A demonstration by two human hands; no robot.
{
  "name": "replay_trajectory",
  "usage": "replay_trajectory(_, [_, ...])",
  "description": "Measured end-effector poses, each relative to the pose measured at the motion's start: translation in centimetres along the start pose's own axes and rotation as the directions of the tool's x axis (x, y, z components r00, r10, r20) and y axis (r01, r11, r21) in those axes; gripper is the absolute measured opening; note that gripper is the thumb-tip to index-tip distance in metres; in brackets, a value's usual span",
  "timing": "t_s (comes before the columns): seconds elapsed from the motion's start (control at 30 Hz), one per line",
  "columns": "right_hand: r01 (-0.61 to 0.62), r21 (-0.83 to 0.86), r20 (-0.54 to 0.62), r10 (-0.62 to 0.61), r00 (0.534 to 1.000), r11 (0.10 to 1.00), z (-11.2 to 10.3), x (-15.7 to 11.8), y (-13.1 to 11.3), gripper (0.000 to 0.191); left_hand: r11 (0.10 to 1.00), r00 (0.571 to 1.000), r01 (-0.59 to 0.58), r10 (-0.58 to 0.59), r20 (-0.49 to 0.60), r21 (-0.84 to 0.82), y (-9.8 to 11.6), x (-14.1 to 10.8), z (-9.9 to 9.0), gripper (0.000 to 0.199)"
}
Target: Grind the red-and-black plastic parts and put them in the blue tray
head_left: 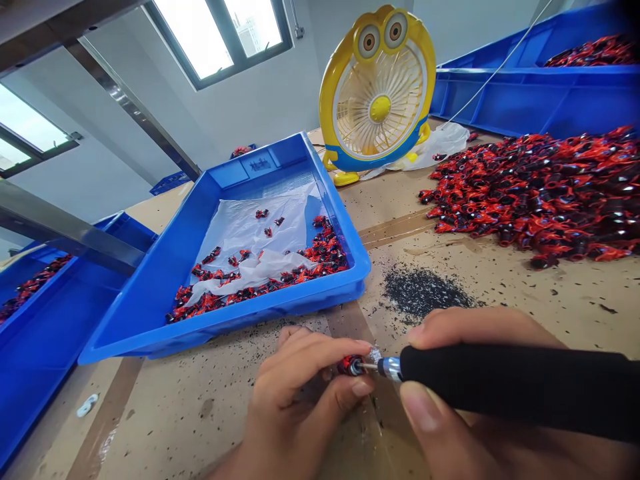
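Between its thumb and index finger, my left hand (300,393) pinches a small red and black part (351,365), its round open end facing right. My right hand (450,413) grips a thick black-handled tool (500,381) with a silver collar. The tool's thin metal tip meets the open end of the part; how deep it reaches cannot be made out. Just beyond the hands, a blue tray (300,303) holds white plastic sheeting and many similar red and black parts along its near and right sides.
A large pile of red and black parts (545,193) lies at the right, with black shavings (425,290) nearer. A yellow fan (380,107) stands behind. More blue bins (530,100) are at the back right and a blue bin (75,320) at the left. A white piece (87,405) lies at lower left.
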State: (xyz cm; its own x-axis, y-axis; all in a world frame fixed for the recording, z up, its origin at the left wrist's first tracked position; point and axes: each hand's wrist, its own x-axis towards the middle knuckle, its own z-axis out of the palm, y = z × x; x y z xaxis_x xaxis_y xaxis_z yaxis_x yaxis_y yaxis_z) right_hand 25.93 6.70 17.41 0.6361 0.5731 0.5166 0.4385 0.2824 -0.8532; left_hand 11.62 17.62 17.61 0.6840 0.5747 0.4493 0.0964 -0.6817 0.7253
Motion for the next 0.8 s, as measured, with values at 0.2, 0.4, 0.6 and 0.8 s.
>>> replay_trajectory(0.2, [0.013, -0.192, -0.077, -0.028, 0.997, 0.981, 0.5, -0.2, 0.7, 0.005, 1.0, 1.0, 0.0, 0.001, 0.016, -0.031, 0.0, -0.1, 0.0, 0.017])
replay_trajectory(0.4, [0.016, -0.057, -0.1, -0.022, 0.995, 0.998, 0.6, -0.2, 0.3, 0.011, 0.999, 1.0, 0.023, -0.022, 0.02, -0.027, -0.2, 0.0, -0.1, 0.016])
replay_trajectory(0.6, [0.06, -0.019, -0.057, -0.061, 0.996, 0.998, -0.7, 0.2, 1.3, 0.019, 0.998, 1.0, 0.008, -0.007, 0.017, -0.057, -0.1, -0.3, -0.1, 0.016])
replay_trajectory(0.8, [0.059, 0.026, -0.046, -0.058, 0.997, 0.998, -1.2, -0.3, 1.7, 0.015, 0.999, 0.999, 0.041, -0.041, -0.01, -0.012, 0.0, -0.3, 0.2, 0.015])
